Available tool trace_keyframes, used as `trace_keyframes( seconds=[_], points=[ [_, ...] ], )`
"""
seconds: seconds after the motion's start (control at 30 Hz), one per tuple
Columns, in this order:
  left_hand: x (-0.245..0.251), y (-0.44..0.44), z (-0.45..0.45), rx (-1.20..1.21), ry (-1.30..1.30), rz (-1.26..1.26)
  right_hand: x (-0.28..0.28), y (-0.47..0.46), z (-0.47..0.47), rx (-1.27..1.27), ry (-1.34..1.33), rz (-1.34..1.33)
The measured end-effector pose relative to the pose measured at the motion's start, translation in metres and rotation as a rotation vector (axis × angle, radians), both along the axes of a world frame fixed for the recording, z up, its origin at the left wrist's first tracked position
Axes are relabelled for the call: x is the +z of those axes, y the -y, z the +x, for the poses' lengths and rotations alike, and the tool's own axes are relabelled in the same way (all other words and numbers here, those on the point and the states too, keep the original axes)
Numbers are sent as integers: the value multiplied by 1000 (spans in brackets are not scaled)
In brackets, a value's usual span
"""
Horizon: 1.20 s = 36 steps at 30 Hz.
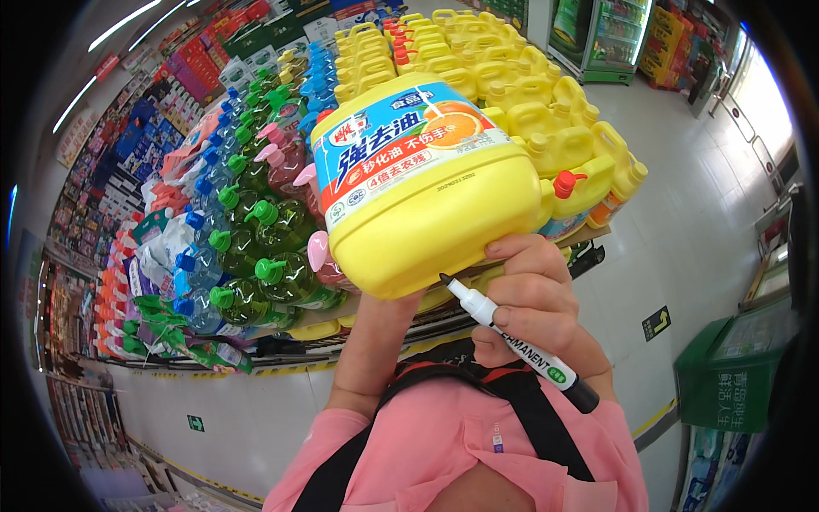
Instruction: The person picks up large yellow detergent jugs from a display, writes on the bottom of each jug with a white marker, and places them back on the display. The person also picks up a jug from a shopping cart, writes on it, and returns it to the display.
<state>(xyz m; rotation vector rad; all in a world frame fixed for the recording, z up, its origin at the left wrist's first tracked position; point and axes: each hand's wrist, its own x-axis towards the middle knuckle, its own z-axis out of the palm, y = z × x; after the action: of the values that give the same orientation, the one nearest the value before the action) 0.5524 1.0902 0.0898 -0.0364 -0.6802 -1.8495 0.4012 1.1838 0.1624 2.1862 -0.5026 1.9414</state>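
A yellow plastic jug of dish detergent (pixel 435 211) is tilted with its base and front label towards me. My left forearm runs up behind it; my left hand (pixel 400 304) supports the jug from behind, its fingers hidden. My right hand (pixel 531 301) grips a white permanent marker (pixel 480 309) with its black writing tip bare, close to the jug's lower edge. The index finger of that hand touches or nearly touches the base. A black part covers the marker's rear end. Small dark printed characters are on the jug near the base.
Beyond the jug, a display holds rows of yellow jugs (pixel 512 96), green pump bottles (pixel 281 224) and blue-capped bottles (pixel 198 262). A green bin-like container (pixel 723 377) stands at the right. A glass-door drinks cooler (pixel 614 38) is behind, and stocked shelves line the left.
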Motion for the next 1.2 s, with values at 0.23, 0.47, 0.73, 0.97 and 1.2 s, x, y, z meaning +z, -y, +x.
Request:
trace_keyframes(
  seconds=[0.23,0.47,0.73,0.97,1.2],
  points=[
    [6,0,3,69,21,-23,-1,7,5,-14,-32,25],
    [8,3,9,184,-16,-26,-1,12,8,0,-40,33],
    [8,3,9,180,7,-43,-1,12,10,15,-11,30],
    [7,2,9,157,32,-51,-1,12,7,44,-13,62],
    [5,1,8,143,47,-57,1,9,7,20,-23,79]
  ],
)
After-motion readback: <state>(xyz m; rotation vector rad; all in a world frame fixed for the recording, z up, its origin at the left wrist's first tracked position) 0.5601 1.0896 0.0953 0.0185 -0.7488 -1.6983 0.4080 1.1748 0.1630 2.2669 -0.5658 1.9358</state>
